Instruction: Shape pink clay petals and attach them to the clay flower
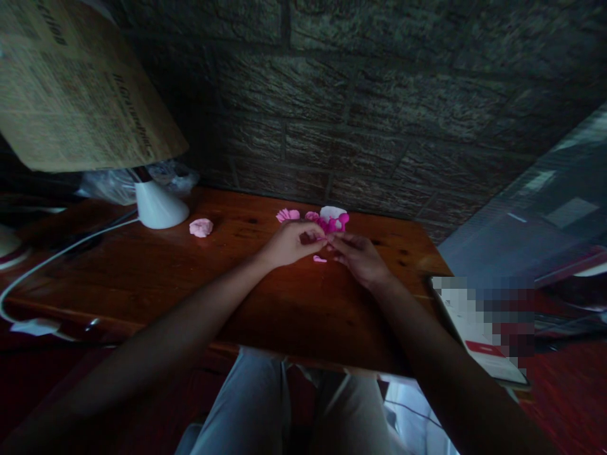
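Where my hands meet, toward the far side of the table (303, 309), L hand (289, 244) and R hand (363, 256) pinch a small pink bit (324, 238) thumb-to-finger, tips almost together; most of it's hidden, so can't tell its shape. Prob. v. light & soft, clay or sth similar, so I'd guess it dents easily & takes prints: best held by the rim w/ fingertips only, min. pressure. Might be a tad tacky rather than slippery; thin parts could tear. Pink strip (319, 258) lies on the near side of my fingers; looks thin, so I'd lift it by one end. Just beyond my hands: frilled piece (287, 215) at left, magenta pieces (344, 219) at right, white piece (333, 210) behind those. Edges there look fragile; I'd go for the thickest part. Pink lump (201, 227) sits well apart on the left, near the lamp base (161, 205); chunkier, prob. OK w/ a firmer hold. Text: shade (85, 95), far left, reads approx. "H.GravurePrint" plus "ction"; smaller print illegible. Tablet (481, 347) at right has a red patch, rest blurred, no wording legible.
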`<state>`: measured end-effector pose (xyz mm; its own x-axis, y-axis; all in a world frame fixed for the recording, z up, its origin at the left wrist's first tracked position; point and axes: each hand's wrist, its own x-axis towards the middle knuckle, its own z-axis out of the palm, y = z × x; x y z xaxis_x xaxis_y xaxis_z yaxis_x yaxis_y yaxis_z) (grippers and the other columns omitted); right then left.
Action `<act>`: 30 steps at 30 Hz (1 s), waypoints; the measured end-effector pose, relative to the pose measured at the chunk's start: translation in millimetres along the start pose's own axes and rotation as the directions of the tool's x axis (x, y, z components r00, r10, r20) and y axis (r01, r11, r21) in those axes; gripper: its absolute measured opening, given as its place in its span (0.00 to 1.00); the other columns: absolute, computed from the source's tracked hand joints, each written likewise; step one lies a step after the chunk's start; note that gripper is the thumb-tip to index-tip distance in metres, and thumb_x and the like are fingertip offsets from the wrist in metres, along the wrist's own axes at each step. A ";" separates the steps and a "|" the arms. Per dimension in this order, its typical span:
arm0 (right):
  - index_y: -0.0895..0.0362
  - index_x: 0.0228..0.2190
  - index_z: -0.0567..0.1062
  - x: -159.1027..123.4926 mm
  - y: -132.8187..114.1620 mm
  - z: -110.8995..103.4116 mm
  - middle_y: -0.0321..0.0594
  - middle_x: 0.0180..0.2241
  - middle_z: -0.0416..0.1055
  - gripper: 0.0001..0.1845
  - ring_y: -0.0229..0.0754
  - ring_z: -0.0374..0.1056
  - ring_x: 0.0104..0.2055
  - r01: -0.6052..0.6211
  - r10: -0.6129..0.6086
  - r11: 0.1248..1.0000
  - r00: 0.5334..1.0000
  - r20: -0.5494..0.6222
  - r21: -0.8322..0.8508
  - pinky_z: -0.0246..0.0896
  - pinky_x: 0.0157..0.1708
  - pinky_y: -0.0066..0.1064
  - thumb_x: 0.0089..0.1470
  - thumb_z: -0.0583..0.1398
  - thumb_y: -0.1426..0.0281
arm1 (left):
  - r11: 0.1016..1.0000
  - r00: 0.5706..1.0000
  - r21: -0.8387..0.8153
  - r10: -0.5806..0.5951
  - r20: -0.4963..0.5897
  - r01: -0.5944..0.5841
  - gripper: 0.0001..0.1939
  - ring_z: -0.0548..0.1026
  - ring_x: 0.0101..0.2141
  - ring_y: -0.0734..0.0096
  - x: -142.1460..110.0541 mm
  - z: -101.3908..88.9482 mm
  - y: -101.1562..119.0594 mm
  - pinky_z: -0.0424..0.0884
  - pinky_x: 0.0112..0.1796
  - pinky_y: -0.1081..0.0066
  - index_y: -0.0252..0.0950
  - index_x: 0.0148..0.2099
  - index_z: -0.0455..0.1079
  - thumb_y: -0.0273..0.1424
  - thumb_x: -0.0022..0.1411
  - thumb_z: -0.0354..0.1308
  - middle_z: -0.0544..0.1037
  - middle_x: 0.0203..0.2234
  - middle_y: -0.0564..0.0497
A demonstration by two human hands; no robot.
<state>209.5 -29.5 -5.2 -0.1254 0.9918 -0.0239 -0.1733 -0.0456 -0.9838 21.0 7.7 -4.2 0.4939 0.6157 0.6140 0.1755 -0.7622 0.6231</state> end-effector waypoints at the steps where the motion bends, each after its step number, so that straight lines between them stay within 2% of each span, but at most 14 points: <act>1: 0.54 0.29 0.83 0.0 0.7 -0.1 0.36 0.29 0.78 0.22 0.36 0.70 0.32 -0.021 0.021 1.000 1.000 0.012 0.022 0.63 0.33 0.28 0.32 0.77 0.53 | 0.998 1.000 0.051 0.022 0.010 -0.023 0.04 0.76 0.28 0.75 -0.4 -1.7 1.4 0.70 0.31 0.76 0.33 0.37 0.76 0.28 0.63 0.62 0.81 0.28 0.51; 5: 0.53 0.29 0.83 -0.8 -1.1 -0.8 0.36 0.32 0.79 0.22 0.37 0.72 0.35 -0.063 0.058 0.993 0.997 0.054 0.099 0.65 0.37 0.29 0.32 0.78 0.56 | 0.973 0.992 0.200 0.104 0.075 -0.118 0.06 0.74 0.27 0.75 -0.9 -6.9 2.7 0.68 0.31 0.75 0.33 0.34 0.75 0.29 0.64 0.62 0.80 0.26 0.52; 8: 0.52 0.30 0.83 -1.3 -5.9 -2.9 0.36 0.34 0.80 0.18 0.37 0.72 0.37 -0.048 0.044 0.991 0.999 0.031 0.128 0.63 0.35 0.28 0.37 0.77 0.58 | 0.968 0.991 0.218 0.107 0.075 -0.121 0.08 0.74 0.27 0.75 -0.4 -8.2 1.5 0.67 0.31 0.75 0.33 0.32 0.74 0.29 0.65 0.61 0.80 0.26 0.52; 14: 0.52 0.31 0.83 -1.2 -8.7 -5.8 0.34 0.31 0.78 0.17 0.35 0.70 0.33 -0.047 0.042 0.983 0.999 0.031 0.175 0.61 0.33 0.27 0.37 0.77 0.62 | 0.974 0.998 0.222 0.053 0.015 -0.055 0.05 0.74 0.27 0.75 1.2 -9.8 -3.0 0.68 0.31 0.75 0.34 0.36 0.76 0.29 0.65 0.60 0.80 0.29 0.52; 20: 0.52 0.31 0.83 -1.9 -10.0 -5.1 0.32 0.29 0.76 0.17 0.33 0.67 0.32 -0.003 -0.005 0.973 1.000 0.031 0.231 0.62 0.33 0.27 0.37 0.77 0.63 | 0.953 0.997 0.303 -0.039 0.074 0.014 0.04 0.74 0.28 0.73 -0.4 -14.4 -23.8 0.68 0.32 0.73 0.35 0.36 0.75 0.24 0.62 0.60 0.79 0.28 0.52; 24: 0.53 0.32 0.84 -3.3 -13.1 -3.5 0.32 0.29 0.76 0.19 0.32 0.67 0.31 -0.007 -0.004 0.971 0.999 0.044 0.237 0.62 0.33 0.26 0.35 0.78 0.63 | 0.950 0.984 0.308 -0.106 0.145 0.057 0.05 0.78 0.31 0.71 -2.7 -17.3 -36.1 0.71 0.35 0.72 0.34 0.38 0.76 0.22 0.60 0.60 0.82 0.32 0.50; 27: 0.54 0.31 0.83 -4.2 -14.5 -1.1 0.32 0.28 0.75 0.20 0.31 0.66 0.29 -0.018 0.005 0.967 0.999 0.050 0.253 0.62 0.31 0.25 0.34 0.78 0.62 | 0.950 0.971 0.305 -0.137 0.196 0.073 0.07 0.79 0.33 0.70 -4.2 -19.0 -38.9 0.72 0.36 0.71 0.34 0.41 0.77 0.22 0.60 0.60 0.83 0.34 0.49; 30: 0.54 0.29 0.82 -4.2 -15.3 0.3 0.32 0.27 0.75 0.20 0.30 0.65 0.27 -0.021 0.008 0.964 0.999 0.048 0.266 0.62 0.30 0.25 0.34 0.78 0.59 | 0.944 0.965 0.328 -0.120 0.233 0.039 0.07 0.80 0.35 0.68 -4.3 -20.2 -36.6 0.73 0.39 0.69 0.34 0.40 0.77 0.23 0.61 0.59 0.83 0.36 0.48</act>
<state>212.4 -33.0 10.0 -0.1736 0.9845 -0.0237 -0.4243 -0.0965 -0.9004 -4.8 37.0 -19.8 0.6539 0.6393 0.4046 0.4641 -0.7613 0.4529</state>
